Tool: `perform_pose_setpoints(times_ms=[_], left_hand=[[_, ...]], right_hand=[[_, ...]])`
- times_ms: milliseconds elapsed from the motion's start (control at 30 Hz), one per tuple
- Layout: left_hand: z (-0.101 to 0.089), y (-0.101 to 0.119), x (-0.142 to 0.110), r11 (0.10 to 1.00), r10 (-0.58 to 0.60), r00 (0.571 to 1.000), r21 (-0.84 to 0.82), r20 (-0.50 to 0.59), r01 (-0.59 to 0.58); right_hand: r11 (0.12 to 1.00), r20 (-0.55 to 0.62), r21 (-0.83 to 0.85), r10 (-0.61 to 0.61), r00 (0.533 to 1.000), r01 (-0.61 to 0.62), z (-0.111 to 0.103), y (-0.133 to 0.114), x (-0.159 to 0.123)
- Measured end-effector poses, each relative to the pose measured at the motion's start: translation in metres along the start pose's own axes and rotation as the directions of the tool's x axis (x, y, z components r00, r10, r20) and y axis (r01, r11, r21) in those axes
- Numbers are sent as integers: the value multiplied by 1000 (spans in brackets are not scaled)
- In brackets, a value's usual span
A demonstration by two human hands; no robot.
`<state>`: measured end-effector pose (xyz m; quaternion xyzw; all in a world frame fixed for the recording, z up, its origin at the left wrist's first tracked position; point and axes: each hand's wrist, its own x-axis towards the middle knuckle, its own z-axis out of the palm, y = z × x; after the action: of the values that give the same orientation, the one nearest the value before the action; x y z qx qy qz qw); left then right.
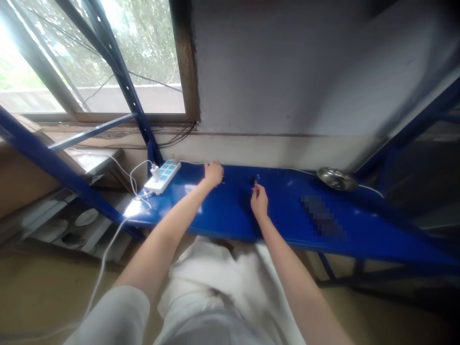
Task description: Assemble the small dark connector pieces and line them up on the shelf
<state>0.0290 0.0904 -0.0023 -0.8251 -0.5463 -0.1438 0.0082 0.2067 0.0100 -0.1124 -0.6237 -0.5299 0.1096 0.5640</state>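
Note:
My left hand point(214, 173) is over the far part of the blue shelf point(230, 211), right of the power strip, its fingers curled. A bit of something dark point(223, 179) shows at its right side; its kind is hidden by the hand. My right hand point(259, 200) is closed in a pinch, to the right of and nearer than the left. At its fingertips is a small piece, part clear and part dark point(256, 180), too small and blurred to name.
A white power strip point(164, 176) with a plug and white cable stands at the shelf's left end. On the right are a round shiny metal dish point(337, 178) and a pixelated dark object point(321, 215). Blue posts point(124, 76) rise beside the window.

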Motion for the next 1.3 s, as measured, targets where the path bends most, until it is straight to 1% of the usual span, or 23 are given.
perform_pose_setpoints(times_ms=[100,267,433,733,1033,1133,1200,1267,1300], left_hand=[[3,-1,1,1000,1,999,15,43,-2],[13,-2,2,999,-18,997,39,77,15],[22,-6,1,999,-23,998,48,66,20],[25,-6,2,994,-24,998,108,52,18],[27,-5,3,999,-44,996,25,84,42],[27,-6,5,997,-67,994,-21,88,69],[26,-4,7,990,-86,994,-104,61,92],[25,2,8,972,-82,996,-225,-20,75],[25,7,8,957,-64,995,-287,-75,40]], right_hand=[[1000,-12,-15,-9,1000,9,1,1,-3],[998,-24,-52,-40,999,39,1,2,-5],[996,-2,-75,-49,999,49,0,0,-8],[994,-8,-89,-57,998,56,-1,1,-8],[993,-29,-94,-68,997,65,0,1,-8],[993,-26,-101,-63,998,60,-1,0,-8],[993,-27,-106,-64,998,61,-1,0,-7],[992,-30,-105,-70,997,67,-1,1,-7],[992,-30,-101,-75,997,71,-1,2,-7]])
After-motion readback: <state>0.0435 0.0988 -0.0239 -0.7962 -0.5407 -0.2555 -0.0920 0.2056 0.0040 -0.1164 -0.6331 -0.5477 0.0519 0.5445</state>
